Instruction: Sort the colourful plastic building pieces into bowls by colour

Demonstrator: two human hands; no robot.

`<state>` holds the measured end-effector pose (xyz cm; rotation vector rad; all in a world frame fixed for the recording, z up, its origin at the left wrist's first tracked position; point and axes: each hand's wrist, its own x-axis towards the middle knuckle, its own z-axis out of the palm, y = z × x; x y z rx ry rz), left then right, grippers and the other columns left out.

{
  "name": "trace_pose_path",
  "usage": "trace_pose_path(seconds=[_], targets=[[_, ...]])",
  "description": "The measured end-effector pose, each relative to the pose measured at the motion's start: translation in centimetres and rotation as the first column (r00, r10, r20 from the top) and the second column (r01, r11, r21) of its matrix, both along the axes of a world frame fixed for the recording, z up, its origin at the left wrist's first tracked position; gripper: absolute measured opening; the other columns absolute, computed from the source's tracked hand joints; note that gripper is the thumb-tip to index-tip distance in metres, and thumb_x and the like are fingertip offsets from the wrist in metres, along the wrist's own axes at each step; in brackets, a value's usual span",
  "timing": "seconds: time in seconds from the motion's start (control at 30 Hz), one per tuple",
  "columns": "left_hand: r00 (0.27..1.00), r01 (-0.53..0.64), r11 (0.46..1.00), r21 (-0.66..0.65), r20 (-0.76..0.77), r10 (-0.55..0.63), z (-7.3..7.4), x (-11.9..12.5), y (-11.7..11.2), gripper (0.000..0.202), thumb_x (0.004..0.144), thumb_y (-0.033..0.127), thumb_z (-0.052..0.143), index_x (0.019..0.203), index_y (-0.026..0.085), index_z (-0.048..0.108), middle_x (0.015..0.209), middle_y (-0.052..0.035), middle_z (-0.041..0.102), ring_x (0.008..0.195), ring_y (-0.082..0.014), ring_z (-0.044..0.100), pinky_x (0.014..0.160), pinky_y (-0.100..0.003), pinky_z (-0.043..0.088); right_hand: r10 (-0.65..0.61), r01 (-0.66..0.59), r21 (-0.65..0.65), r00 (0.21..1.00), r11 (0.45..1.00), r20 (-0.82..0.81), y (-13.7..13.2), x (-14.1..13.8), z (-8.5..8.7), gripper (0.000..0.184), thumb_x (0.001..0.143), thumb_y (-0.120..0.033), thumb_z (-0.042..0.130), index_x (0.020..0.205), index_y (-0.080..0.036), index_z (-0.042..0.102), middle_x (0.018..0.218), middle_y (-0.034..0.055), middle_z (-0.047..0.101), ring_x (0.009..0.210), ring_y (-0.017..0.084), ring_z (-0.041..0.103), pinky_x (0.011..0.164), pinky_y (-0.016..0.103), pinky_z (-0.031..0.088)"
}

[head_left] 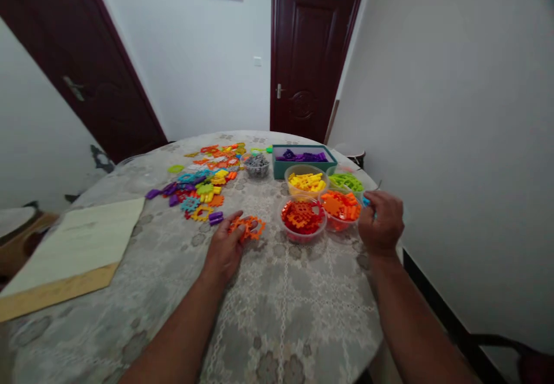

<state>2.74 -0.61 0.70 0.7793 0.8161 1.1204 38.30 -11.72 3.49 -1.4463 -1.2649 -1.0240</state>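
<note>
My left hand (225, 244) is closed around orange gear-edged plastic pieces (252, 228), just above the tablecloth. At the table's right edge my right hand (381, 221) is curled, knuckles up. Bits of blue plastic (367, 200) show beside its fingers; whether they are gripped or lie behind the hand I cannot tell. Between the hands stand clear bowls: one of red pieces (303, 218), one of orange pieces (340, 205), one of yellow pieces (307, 182) and one of green pieces (346, 182). A purple piece (215, 218) lies by my left fingertips.
A loose pile of mixed-colour pieces (201, 191) spreads over the table's left back. Behind are a bowl of grey pieces (257, 166) and a teal box (281, 169) with purple pieces inside. A paper sheet on a board (82, 245) lies at left. A wall (467, 142) rises at right.
</note>
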Motion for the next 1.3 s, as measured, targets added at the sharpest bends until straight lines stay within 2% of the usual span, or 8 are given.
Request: trace_pose_path(seconds=[0.1, 0.23, 0.5, 0.67, 0.87, 1.1, 1.2, 1.3], targets=[[0.999, 0.032, 0.999, -0.005, 0.034, -0.032, 0.0, 0.2, -0.2, 0.053, 0.087, 0.012, 0.073, 0.137, 0.017, 0.057, 0.111, -0.0139, 0.078, 0.102, -0.0242, 0.079, 0.083, -0.034, 0.067, 0.272, -0.266, -0.068, 0.958, 0.961, 0.088, -0.1, -4.2, 0.5, 0.034, 0.088, -0.004, 0.061, 0.115, -0.022, 0.071, 0.11, 0.0095, 0.075, 0.108, 0.026, 0.071, 0.099, 0.047, 0.057], [0.992, 0.091, 0.996, -0.006, 0.09, -0.091, -0.1, -0.1, -0.4, 0.049, 0.089, 0.014, 0.074, 0.135, 0.016, 0.057, 0.109, -0.0141, 0.079, 0.101, -0.0236, 0.079, 0.084, -0.033, 0.067, 0.576, -0.532, -0.265, 0.807, 0.804, 0.127, -0.1, -9.8, -0.2, 0.044, 0.092, -0.004, 0.063, 0.131, -0.023, 0.068, 0.118, 0.0125, 0.075, 0.107, 0.024, 0.074, 0.091, 0.038, 0.063], [0.94, 0.283, 0.958, 0.048, 0.184, -0.287, 0.2, -0.7, -0.8, 0.05, 0.086, 0.02, 0.082, 0.131, 0.019, 0.059, 0.112, -0.0118, 0.078, 0.094, -0.0197, 0.079, 0.083, -0.031, 0.064, 0.769, -0.632, -0.534, 0.637, 0.562, 0.055, 0.1, -15.6, -2.5, 0.05, 0.1, -0.012, 0.062, 0.147, -0.027, 0.06, 0.142, 0.0166, 0.069, 0.117, 0.026, 0.075, 0.091, 0.04, 0.066], [0.902, 0.399, 0.914, 0.072, 0.147, -0.406, 0.3, -0.5, -1.5, 0.05, 0.085, 0.026, 0.084, 0.129, 0.019, 0.061, 0.104, -0.0101, 0.079, 0.085, -0.0181, 0.076, 0.074, -0.027, 0.061, 0.76, -0.61, -0.559, 0.647, 0.562, 0.058, 0.3, -16.2, -2.2, 0.044, 0.101, -0.011, 0.062, 0.143, -0.024, 0.063, 0.134, 0.017, 0.073, 0.118, 0.027, 0.074, 0.094, 0.041, 0.064], [0.897, 0.434, 0.898, 0.073, 0.063, -0.438, 0.2, -0.5, -1.5, 0.047, 0.09, 0.027, 0.079, 0.132, 0.018, 0.059, 0.109, -0.0143, 0.079, 0.094, -0.0216, 0.078, 0.084, -0.033, 0.062, 0.787, -0.687, -0.476, 0.616, 0.55, 0.021, 0.1, -15.3, -1.1, 0.036, 0.102, -0.013, 0.06, 0.136, -0.026, 0.067, 0.116, 0.0094, 0.079, 0.1, 0.022, 0.078, 0.083, 0.034, 0.065], [0.934, 0.348, 0.935, 0.067, 0.059, -0.352, 1.0, -0.6, -1.1, 0.058, 0.085, 0.011, 0.073, 0.138, 0.02, 0.054, 0.125, -0.0171, 0.075, 0.105, -0.0262, 0.078, 0.083, -0.035, 0.065, 0.688, -0.659, -0.327, 0.724, 0.677, -0.036, -0.1, -12.8, -1.2, 0.052, 0.098, -0.008, 0.058, 0.146, -0.027, 0.061, 0.123, 0.0122, 0.078, 0.108, 0.025, 0.078, 0.092, 0.041, 0.066], [0.949, 0.303, 0.95, 0.076, 0.071, -0.308, 1.1, -0.5, -1.3, 0.05, 0.083, 0.01, 0.074, 0.128, 0.021, 0.054, 0.126, -0.0168, 0.075, 0.108, -0.026, 0.078, 0.087, -0.036, 0.065, 0.658, -0.666, -0.271, 0.741, 0.695, -0.135, -0.2, -12.8, -1.4, 0.042, 0.098, -0.012, 0.061, 0.136, -0.028, 0.067, 0.116, 0.0096, 0.08, 0.099, 0.025, 0.08, 0.088, 0.041, 0.067], [0.945, 0.315, 0.945, 0.091, 0.062, -0.321, 0.8, -0.3, -1.5, 0.038, 0.085, 0.018, 0.079, 0.115, 0.02, 0.056, 0.126, -0.0162, 0.074, 0.111, -0.0264, 0.076, 0.09, -0.038, 0.064, 0.58, -0.706, -0.252, 0.695, 0.662, -0.424, -0.5, -13.6, -1.2, 0.025, 0.101, -0.025, 0.062, 0.125, -0.026, 0.07, 0.099, 0.0068, 0.082, 0.078, 0.023, 0.079, 0.073, 0.038, 0.067]])
